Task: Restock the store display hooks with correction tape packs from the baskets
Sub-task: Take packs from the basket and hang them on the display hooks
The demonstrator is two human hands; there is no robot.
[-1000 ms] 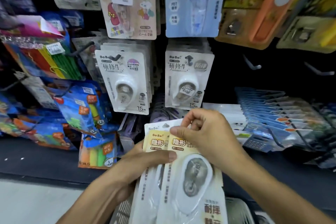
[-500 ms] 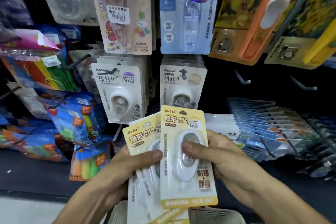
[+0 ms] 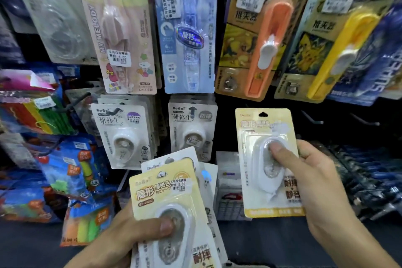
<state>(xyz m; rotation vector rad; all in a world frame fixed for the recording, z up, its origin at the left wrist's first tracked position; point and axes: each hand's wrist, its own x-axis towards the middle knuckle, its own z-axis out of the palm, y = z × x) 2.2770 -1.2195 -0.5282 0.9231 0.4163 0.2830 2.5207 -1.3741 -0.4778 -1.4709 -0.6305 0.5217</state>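
My right hand (image 3: 313,183) grips one yellow correction tape pack (image 3: 261,128), thumb on its blister, and holds it upright in front of the dark display wall. Just right of the pack, two bare black hooks (image 3: 311,118) stick out of the wall. My left hand (image 3: 130,237) holds a fanned stack of correction tape packs (image 3: 167,189), a yellow one on top, thumb pressed on its blister. White correction tape packs hang on two hooks (image 3: 191,128) in the middle row.
Long carded items (image 3: 187,28) hang in the top row, orange and yellow ones at the right. Coloured stationery packs (image 3: 65,167) crowd the left. Blue packs (image 3: 369,172) lie stacked on the dark shelf at the right. No basket shows clearly.
My right hand has drawn the top yellow pack off the stack and carried it up and to the right, toward the bare hooks. The left hand keeps the remaining packs low.
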